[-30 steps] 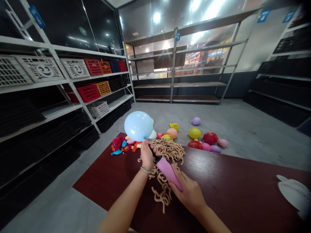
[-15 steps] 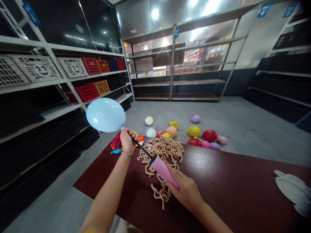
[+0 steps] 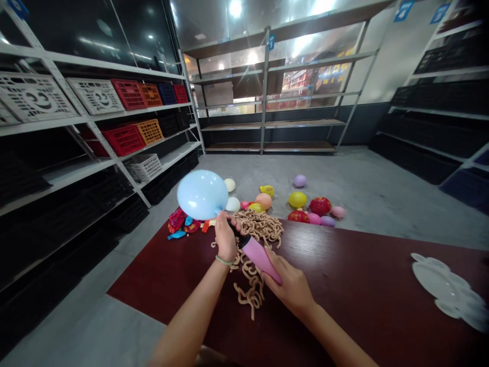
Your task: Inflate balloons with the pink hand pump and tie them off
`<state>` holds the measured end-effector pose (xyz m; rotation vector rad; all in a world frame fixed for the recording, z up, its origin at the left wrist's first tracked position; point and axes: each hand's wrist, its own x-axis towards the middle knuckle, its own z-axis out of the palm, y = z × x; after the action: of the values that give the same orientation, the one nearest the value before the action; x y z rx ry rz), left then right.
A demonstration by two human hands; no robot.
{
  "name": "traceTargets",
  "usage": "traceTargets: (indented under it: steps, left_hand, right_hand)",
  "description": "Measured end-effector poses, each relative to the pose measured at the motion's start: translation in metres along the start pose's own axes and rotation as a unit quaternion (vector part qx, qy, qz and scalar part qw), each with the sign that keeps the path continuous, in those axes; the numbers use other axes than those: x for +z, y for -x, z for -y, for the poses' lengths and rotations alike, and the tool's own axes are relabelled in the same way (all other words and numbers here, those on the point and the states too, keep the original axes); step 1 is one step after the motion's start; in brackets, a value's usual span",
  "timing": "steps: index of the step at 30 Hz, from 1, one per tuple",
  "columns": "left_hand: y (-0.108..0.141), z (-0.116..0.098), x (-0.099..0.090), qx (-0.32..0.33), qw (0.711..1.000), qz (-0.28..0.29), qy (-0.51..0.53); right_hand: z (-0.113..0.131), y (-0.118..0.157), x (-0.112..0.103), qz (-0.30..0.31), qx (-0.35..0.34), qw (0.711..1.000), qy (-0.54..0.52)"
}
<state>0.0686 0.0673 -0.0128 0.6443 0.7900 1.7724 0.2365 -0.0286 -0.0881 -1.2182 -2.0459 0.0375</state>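
Left hand (image 3: pixel 226 238) pinches a light-blue balloon (image 3: pixel 202 194) at the nozzle of a pink hand pump (image 3: pixel 260 257), right hand (image 3: pixel 287 286) around the barrel (pale green band (image 3: pixel 223 261) on left wrist). Tan squiggly strands (image 3: pixel 260 227) heaped on dark red tabletop (image 3: pixel 362 275).

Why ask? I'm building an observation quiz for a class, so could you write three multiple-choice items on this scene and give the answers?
1. Where is the pink hand pump?
A) On the floor
B) On a shelf
C) In the right hand

2. What colour is the top of the table?
A) Dark red
B) White
C) Green

3. What state is the pale blue balloon in?
A) Flat
B) Inflated, gripped at its neck by the left hand
C) Burst

Answers:
1. C, because the right hand closes around the pump's body.
2. A, because dark red shows all around the hands.
3. B, because the balloon is round and full just above the left hand.
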Motion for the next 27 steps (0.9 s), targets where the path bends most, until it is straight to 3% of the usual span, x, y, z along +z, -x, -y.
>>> traceTargets:
  steps: [5, 10, 13, 16, 21, 27]
  left_hand:
    - [-0.011, -0.008, -0.022, -0.025, 1.0, 0.006, 0.013]
    - [-0.038, -0.023, -0.051, 0.039, 0.998, -0.051, -0.024]
    - [-0.053, -0.036, -0.068, 0.055, 0.996, -0.069, -0.023]
    - [-0.058, -0.041, -0.08, 0.031, 0.997, -0.063, -0.031]
    - [-0.054, -0.034, -0.084, 0.016, 0.995, -0.04, -0.085]
    - [-0.047, -0.028, -0.079, 0.032, 0.988, 0.013, -0.148]
  right_hand:
    - [0.006, -0.003, 0.0, 0.043, -0.006, 0.999, -0.002]
    - [0.002, -0.004, 0.001, 0.06, -0.052, 0.996, 0.034]
    - [-0.009, -0.005, -0.001, 0.039, -0.09, 0.993, 0.064]
    - [-0.023, -0.009, -0.009, 0.002, -0.061, 0.994, 0.096]
    - [-0.041, -0.023, -0.031, 0.009, 0.052, 0.982, 0.179]
    - [-0.06, -0.042, -0.043, 0.079, -0.001, 0.97, 0.229]
